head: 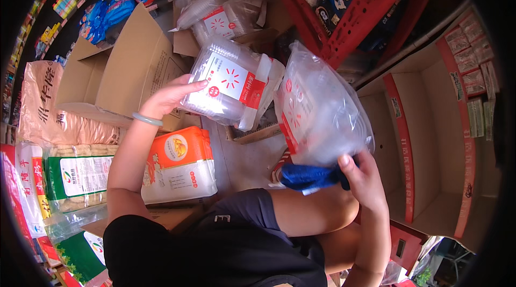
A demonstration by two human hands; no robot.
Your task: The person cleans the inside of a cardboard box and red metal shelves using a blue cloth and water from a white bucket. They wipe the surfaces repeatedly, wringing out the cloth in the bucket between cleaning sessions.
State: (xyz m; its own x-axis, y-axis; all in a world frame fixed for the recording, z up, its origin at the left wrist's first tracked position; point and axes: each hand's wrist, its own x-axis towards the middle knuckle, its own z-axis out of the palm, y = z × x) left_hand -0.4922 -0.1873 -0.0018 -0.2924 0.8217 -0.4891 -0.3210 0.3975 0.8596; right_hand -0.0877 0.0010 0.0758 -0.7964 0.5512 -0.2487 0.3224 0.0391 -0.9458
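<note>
My left hand [173, 94], with a pale bangle at its wrist, grips a clear plastic pack of stacked containers [227, 79] with a white and red label. My right hand [360, 174] holds the lower end of a second, more rounded clear pack [322, 113], its label turned to the left. A blue cloth [312, 177] hangs at my right hand, touching the fingers; how it is held is partly hidden. Behind both packs, an open cardboard box [184, 43] holds more clear packs [219, 23] with similar labels.
A large open carton [133, 65] stands at the left, above an orange and white sack [179, 166] and packaged noodles [80, 176]. Red metal shelf posts [358, 13] slant at the upper right. An empty-looking shelf unit [431, 125] with red edges is at the right.
</note>
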